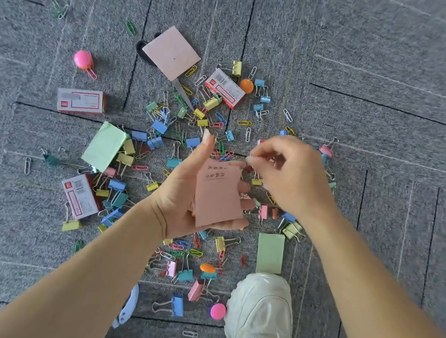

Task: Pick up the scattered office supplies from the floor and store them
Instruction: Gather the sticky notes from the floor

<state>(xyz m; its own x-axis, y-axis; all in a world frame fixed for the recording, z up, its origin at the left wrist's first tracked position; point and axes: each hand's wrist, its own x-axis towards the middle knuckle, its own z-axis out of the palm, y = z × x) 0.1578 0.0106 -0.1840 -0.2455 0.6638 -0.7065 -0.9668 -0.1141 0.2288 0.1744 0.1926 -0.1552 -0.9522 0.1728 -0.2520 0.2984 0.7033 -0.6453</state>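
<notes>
- A small stack of pink notes with handwriting near its top edge lies in the upturned left hand, held above the floor.
- The left fingers curl up from beneath the stack's right edge. The thumb stands straight up along its left side.
- The right hand comes in from the right, knuckles up and wrist bent. Its thumb and forefinger pinch the top right corner of the notes, and the other fingers are curled under.
- Both forearms reach forward from the lower corners, bare to the elbow.
- Below the hands, coloured binder clips and paper clips lie thickly scattered on the grey carpet.
- A green pad lies just beyond the toe of a white shoe.
- A red-and-white box sits well to the left.
</notes>
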